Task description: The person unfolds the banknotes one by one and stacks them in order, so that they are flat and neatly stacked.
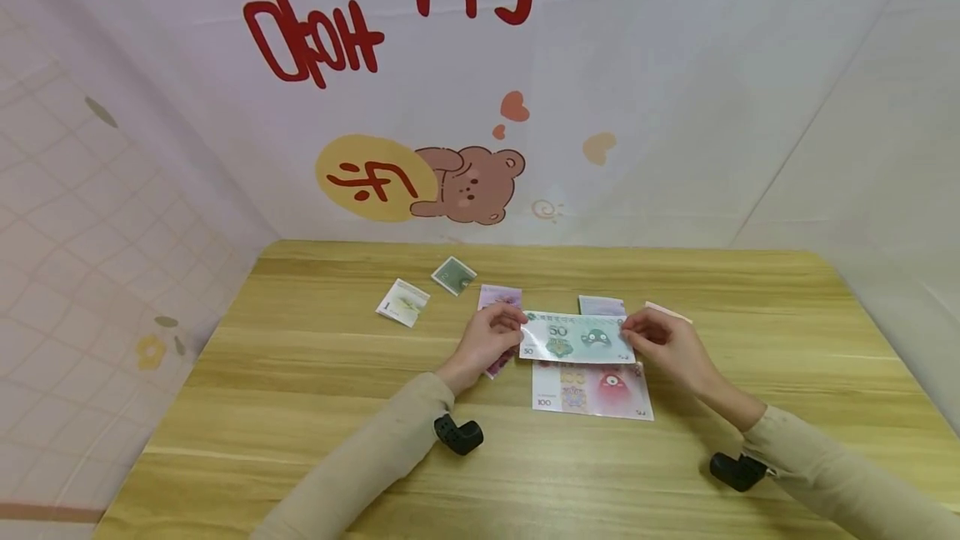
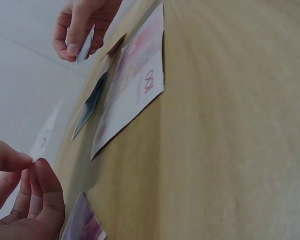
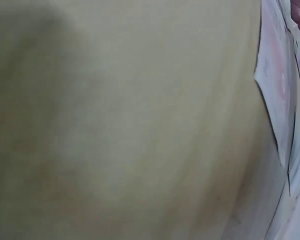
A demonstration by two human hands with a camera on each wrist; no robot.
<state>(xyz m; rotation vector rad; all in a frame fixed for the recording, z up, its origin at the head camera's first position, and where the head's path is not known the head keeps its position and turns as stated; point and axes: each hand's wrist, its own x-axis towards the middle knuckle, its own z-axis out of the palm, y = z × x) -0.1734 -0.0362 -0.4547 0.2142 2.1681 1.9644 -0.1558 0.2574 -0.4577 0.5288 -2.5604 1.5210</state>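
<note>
- Table [image 1: 337, 440]: carries everything; the loose notes lie around the hands, probably so they stay within reach.
- Right hand [image 1: 675, 350]: thumb and fingertips pinched together on the 50 note's right end.
- Left hand [image 1: 482, 347]: same pinch, nearly closed, on the left end. Gripping both ends likely keeps thin paper flat and stops it sagging.
- 100 note [image 1: 626, 394]: face up on the table, nearest the person, top edge hidden by the 50.
- 50 note [image 1: 576, 340]: between the hands, face up, above the 100.
- Purple note [image 1: 501, 297]: partly behind the left hand.
- 1 note [image 1: 403, 304] and dark green note [image 1: 454, 276]: squarish, maybe folded, off to the left.
- View check: head camera reads the 50's face but not its height. Left wrist shows both hands lifted clear of the table. Right wrist gets mostly wood plus the 100 at its edge; can't tell the right hand's pinch there.
</note>
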